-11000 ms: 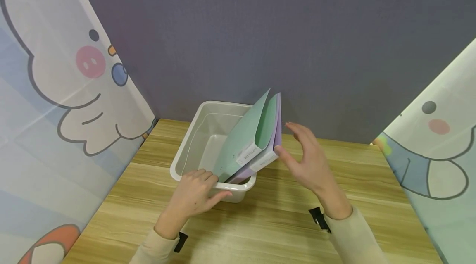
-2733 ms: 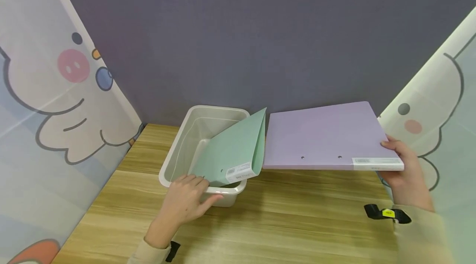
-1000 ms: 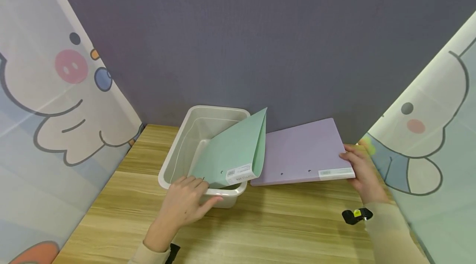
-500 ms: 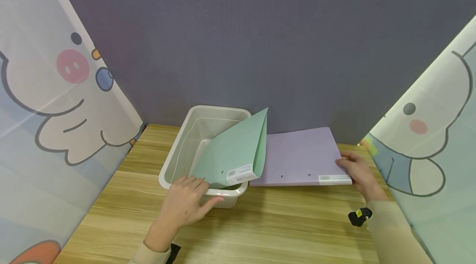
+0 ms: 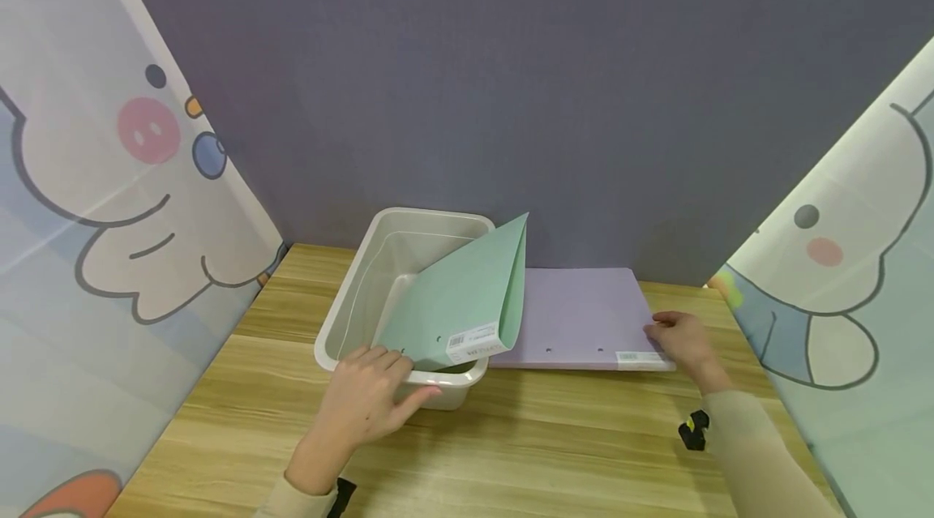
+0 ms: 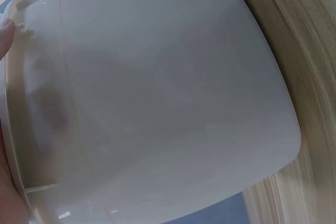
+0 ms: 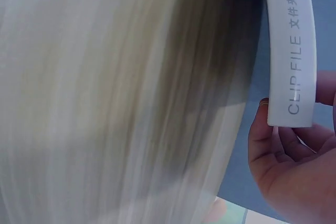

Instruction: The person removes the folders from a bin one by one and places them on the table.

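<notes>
My left hand (image 5: 362,396) grips the front rim of the light grey plastic basin (image 5: 361,279), fingers over the edge and thumb on the outside. Inside the basin leans a green clip file (image 5: 456,291), tilted, its white-labelled spine resting over the front right corner. A purple clip file (image 5: 584,311) lies on the table right of the basin, its left end hidden behind the green one. At its right edge my right hand (image 5: 682,340) holds it; in the right wrist view the white spine label (image 7: 293,51) shows between thumb and fingers.
The wooden table (image 5: 554,437) carries the basin and the purple file. A dark grey partition (image 5: 569,96) stands right behind them. Cartoon-printed sheets (image 5: 131,177) border the left and right sides.
My right hand has lowered the purple file from a tilted position until it lies flat, moving slightly left. My left hand, the basin and the green file have stayed in place.
</notes>
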`<state>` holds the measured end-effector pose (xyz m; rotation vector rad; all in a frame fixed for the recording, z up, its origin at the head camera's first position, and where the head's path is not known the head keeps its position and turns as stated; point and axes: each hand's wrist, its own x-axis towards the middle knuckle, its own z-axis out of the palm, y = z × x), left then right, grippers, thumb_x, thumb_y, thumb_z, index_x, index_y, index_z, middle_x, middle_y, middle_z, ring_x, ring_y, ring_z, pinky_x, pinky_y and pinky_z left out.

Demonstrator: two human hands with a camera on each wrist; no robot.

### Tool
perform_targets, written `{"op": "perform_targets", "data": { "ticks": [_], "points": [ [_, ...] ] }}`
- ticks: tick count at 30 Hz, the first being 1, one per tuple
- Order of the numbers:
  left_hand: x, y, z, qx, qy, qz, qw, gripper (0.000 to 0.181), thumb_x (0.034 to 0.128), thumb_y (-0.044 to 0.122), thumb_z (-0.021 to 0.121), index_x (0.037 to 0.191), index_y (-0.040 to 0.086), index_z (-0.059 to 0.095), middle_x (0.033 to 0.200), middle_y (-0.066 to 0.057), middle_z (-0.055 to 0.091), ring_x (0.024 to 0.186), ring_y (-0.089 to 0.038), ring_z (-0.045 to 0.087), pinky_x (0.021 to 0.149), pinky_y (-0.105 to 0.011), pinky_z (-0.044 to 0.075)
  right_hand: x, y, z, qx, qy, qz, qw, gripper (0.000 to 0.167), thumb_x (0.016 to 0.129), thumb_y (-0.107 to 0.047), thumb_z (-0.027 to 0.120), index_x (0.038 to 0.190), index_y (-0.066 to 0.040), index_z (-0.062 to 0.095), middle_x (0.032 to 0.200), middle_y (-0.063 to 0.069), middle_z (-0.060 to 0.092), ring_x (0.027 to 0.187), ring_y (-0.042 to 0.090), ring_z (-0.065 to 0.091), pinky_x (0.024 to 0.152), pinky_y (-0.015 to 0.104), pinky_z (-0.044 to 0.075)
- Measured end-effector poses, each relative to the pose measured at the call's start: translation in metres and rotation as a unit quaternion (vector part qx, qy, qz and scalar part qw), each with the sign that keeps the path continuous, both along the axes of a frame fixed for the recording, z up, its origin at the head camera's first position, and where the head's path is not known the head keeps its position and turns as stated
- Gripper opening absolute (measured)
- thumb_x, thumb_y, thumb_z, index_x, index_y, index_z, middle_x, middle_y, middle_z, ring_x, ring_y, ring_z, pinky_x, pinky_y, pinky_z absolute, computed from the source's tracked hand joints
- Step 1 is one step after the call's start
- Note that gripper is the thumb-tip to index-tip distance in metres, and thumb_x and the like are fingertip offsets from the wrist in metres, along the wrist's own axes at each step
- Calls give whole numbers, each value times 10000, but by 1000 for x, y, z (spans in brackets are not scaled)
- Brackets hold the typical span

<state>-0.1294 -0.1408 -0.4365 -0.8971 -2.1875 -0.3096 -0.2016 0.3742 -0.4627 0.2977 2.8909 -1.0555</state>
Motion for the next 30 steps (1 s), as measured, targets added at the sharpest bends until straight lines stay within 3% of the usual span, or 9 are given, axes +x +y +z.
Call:
{"op": "perform_targets", "data": {
  "ticks": [6,11,15,18,24,30],
  "points": [
    [0,1,-1,-66,-101,31,9999,549,893,646,619,636,180,487,578,64,492,496,-129,447,511,-275,356,-1,-4,-9,269,104,285,9992,437,976,-177,617,1236,172,577,1207,358,612,1059,445,608,881,541,491],
    [0,1,-2,-49,-64,43,10000,582,948,667,534,637,176,504,580,62,511,496,-132,463,510,-276,362,-2,-6,-16,402,178,519,9977,401,968,-161,626,1202,163,590,1090,308,650,950,376,631,815,507,515],
    [0,1,-1,28,9,24,10000,628,988,686,439,634,172,506,579,58,519,494,-134,475,504,-279,367,-1,-9,-18,600,171,591,9963,400,968,-162,614,1222,145,580,1099,304,644,954,386,636,811,517,524],
    [0,1,-1,37,14,28,10000,629,985,688,442,632,172,509,580,54,527,495,-136,485,504,-284,375,0,-12,-15,831,152,628,9944,406,976,-175,596,1240,134,574,1152,333,619,1004,438,627,840,558,516],
    [0,0,-3,24,-28,19,10000,584,941,668,553,639,169,514,581,53,522,495,-142,491,507,-295,384,3,-17,-8,1534,461,826,9836,404,968,-210,597,1203,117,603,1158,331,612,1033,504,611,842,619,495],
    [0,0,-3,29,-39,24,10000,597,958,674,517,632,174,502,574,63,503,487,-128,465,501,-285,373,6,-22,-4,1974,854,854,9729,402,958,-260,617,1175,78,627,1132,305,628,986,494,622,785,615,510]
  ]
}}
